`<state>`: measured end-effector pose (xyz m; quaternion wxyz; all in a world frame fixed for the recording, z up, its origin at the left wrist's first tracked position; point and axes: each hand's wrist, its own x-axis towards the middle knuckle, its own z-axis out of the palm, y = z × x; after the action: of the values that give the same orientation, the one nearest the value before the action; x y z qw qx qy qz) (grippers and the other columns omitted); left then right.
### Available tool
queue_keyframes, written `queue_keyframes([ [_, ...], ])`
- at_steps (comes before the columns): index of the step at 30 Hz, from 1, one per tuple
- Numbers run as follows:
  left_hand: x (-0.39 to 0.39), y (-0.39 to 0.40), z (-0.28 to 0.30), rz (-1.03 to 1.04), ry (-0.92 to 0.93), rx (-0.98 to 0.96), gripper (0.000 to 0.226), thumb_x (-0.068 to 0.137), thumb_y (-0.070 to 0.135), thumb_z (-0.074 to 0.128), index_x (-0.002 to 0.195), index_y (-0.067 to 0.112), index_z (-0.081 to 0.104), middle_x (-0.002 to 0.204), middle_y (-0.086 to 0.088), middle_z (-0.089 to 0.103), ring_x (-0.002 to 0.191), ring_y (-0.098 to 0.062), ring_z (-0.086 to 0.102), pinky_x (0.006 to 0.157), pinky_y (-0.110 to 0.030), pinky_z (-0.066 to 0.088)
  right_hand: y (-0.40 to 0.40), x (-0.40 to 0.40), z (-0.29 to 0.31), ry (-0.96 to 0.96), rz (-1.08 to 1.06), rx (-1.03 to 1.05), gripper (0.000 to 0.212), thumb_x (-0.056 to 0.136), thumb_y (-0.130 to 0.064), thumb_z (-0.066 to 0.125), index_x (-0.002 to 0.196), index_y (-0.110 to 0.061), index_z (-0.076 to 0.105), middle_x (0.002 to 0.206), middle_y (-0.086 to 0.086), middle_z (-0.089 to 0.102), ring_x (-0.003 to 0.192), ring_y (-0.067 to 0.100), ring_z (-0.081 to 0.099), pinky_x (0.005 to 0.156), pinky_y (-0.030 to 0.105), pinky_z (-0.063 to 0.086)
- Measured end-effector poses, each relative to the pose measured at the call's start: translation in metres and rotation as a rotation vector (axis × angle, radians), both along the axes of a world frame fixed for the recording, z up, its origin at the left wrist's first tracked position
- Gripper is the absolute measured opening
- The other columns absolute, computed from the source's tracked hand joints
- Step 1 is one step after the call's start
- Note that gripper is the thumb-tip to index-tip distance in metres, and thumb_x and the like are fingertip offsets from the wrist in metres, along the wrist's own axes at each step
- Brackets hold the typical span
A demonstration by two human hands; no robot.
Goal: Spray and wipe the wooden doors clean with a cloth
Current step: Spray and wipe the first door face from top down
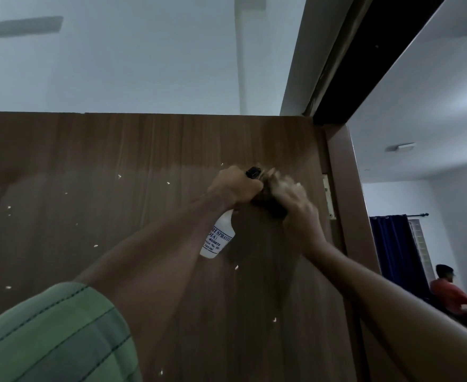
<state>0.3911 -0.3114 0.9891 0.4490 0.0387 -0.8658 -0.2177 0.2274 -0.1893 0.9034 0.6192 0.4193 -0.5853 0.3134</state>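
A brown wooden door fills the view, dotted with small pale chips and darker wet patches near its top. My left hand grips the black head of a white spray bottle, which hangs down against the door. Just to the right, my right hand is blurred with motion and presses a dark cloth against the door near its hinge side. Both hands almost touch.
The door frame and a metal hinge stand right of my hands. Through the doorway a person in red sits beside dark blue curtains. A ceiling fan blade hangs overhead at the left.
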Motion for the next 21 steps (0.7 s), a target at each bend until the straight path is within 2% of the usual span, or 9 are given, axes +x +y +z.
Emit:
queue_keyframes([
  [2,0.004,-0.004,0.0,0.02,0.013,0.002,0.023,0.093,0.034,0.069,0.106,0.015,0.071,0.093,-0.005,0.073,0.078,-0.02,0.073,0.074,-0.036,0.066,0.004,0.001,-0.021,0.103,-0.004,0.123,0.071,0.09,0.02,0.044,0.151,-0.017,0.051,0.16,0.003,0.044,0.152,0.024,0.033,0.126,0.044,0.024],
  [4,0.008,-0.009,0.003,0.034,0.012,0.009,0.022,0.094,0.035,0.069,0.101,0.014,0.07,0.092,-0.006,0.074,0.075,-0.02,0.072,0.072,-0.037,0.064,0.011,0.004,0.002,0.083,0.009,0.161,0.072,0.093,0.014,0.053,0.155,-0.022,0.045,0.162,0.003,0.04,0.152,0.025,0.033,0.124,0.048,0.029],
  [5,0.011,-0.012,0.005,0.037,0.013,0.012,0.023,0.095,0.035,0.069,0.099,0.013,0.069,0.094,-0.008,0.074,0.076,-0.022,0.072,0.074,-0.039,0.065,0.012,0.009,0.024,-0.003,0.017,0.115,0.071,0.095,0.009,0.053,0.156,-0.025,0.041,0.163,0.003,0.037,0.152,0.026,0.031,0.122,0.05,0.032],
  [7,0.019,-0.017,0.007,0.036,0.04,0.036,0.026,0.094,0.036,0.07,0.1,0.011,0.068,0.096,-0.011,0.075,0.08,-0.025,0.074,0.079,-0.045,0.066,0.01,0.018,0.068,-0.216,0.034,-0.037,0.08,0.09,0.016,0.045,0.158,-0.026,0.038,0.167,-0.002,0.03,0.155,0.023,0.024,0.122,0.052,0.031],
  [9,0.027,-0.022,0.008,0.052,0.07,0.051,0.031,0.091,0.038,0.071,0.103,0.009,0.069,0.097,-0.012,0.075,0.081,-0.028,0.076,0.078,-0.047,0.067,-0.004,0.03,0.08,-0.307,0.038,-0.126,0.088,0.083,0.02,0.04,0.158,-0.026,0.037,0.169,-0.006,0.024,0.157,0.021,0.018,0.124,0.052,0.028],
  [11,0.033,-0.025,0.004,0.058,0.081,0.055,0.029,0.091,0.037,0.07,0.102,0.009,0.069,0.095,-0.011,0.075,0.08,-0.028,0.076,0.075,-0.045,0.067,-0.023,0.035,0.05,-0.199,0.016,-0.077,0.084,0.087,0.019,0.04,0.159,-0.024,0.036,0.169,-0.002,0.024,0.155,0.027,0.022,0.122,0.05,0.029],
  [14,0.04,-0.031,-0.002,0.069,0.066,0.033,0.02,0.093,0.03,0.067,0.092,0.009,0.068,0.092,-0.01,0.073,0.074,-0.025,0.071,0.069,-0.037,0.063,-0.039,0.034,-0.013,0.086,0.009,0.165,0.083,0.084,0.024,0.044,0.156,-0.018,0.042,0.164,0.005,0.036,0.153,0.029,0.03,0.126,0.049,0.025],
  [16,0.042,-0.035,-0.004,0.078,0.068,0.022,0.02,0.093,0.029,0.067,0.089,0.009,0.068,0.088,-0.009,0.072,0.067,-0.021,0.066,0.062,-0.033,0.057,-0.033,0.035,-0.006,0.11,0.028,0.232,0.081,0.087,0.022,0.044,0.157,-0.018,0.041,0.164,0.005,0.037,0.154,0.025,0.027,0.127,0.044,0.021],
  [21,0.05,-0.05,-0.006,0.095,0.062,0.015,0.023,0.094,0.035,0.071,0.096,0.012,0.068,0.086,-0.009,0.073,0.063,-0.019,0.066,0.06,-0.034,0.058,-0.038,0.051,0.073,-0.227,0.114,-0.063,0.087,0.083,0.023,0.038,0.156,-0.023,0.042,0.168,-0.002,0.027,0.157,0.018,0.015,0.129,0.04,0.014],
])
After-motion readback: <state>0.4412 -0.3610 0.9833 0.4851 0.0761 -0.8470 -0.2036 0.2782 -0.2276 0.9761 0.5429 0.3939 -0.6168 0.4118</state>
